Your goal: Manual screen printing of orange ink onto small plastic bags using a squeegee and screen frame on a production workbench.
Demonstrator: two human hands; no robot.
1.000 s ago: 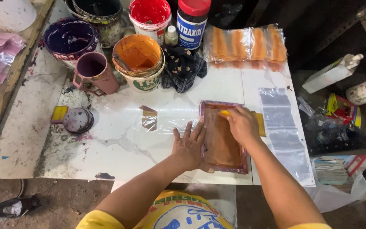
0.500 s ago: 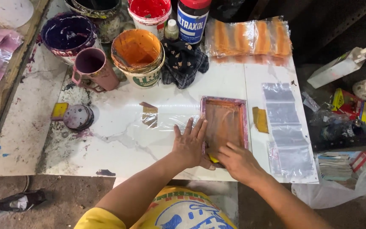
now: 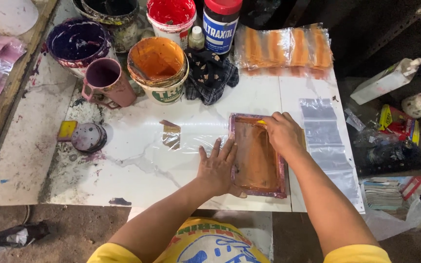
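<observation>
On the white marble-patterned surface (image 3: 137, 165), slightly right of centre, lies one small printing screen frame (image 3: 258, 155) with a purple-stained border and orange-inked mesh. Its long axis runs away from the person, from near edge to far edge.

Left hand (image 3: 219, 167): laid flat, fingers spread and extended, palm pressing down at the frame's left border, with part of the hand on a clear plastic sheet (image 3: 191, 141) that runs leftward from under the frame. Nothing is gripped.

Right hand (image 3: 282, 132): over the frame's far right corner, fingers curled down around something with a yellow tip showing at the far edge; what it is cannot be determined. The right hand sits at the frame's far end, the left at its near-left side; both are touching the frame.

Count of surrounding items: four ink tubs (purple (image 3: 76, 44), dark (image 3: 108, 12), red (image 3: 172, 17), orange (image 3: 158, 68)); one purple mug (image 3: 105, 80); one dark jar with red lid (image 3: 220, 24); one dark cloth (image 3: 210, 75); one pack of orange-printed bags (image 3: 286, 47); a row of clear bags (image 3: 325, 141) just right of the frame.
</observation>
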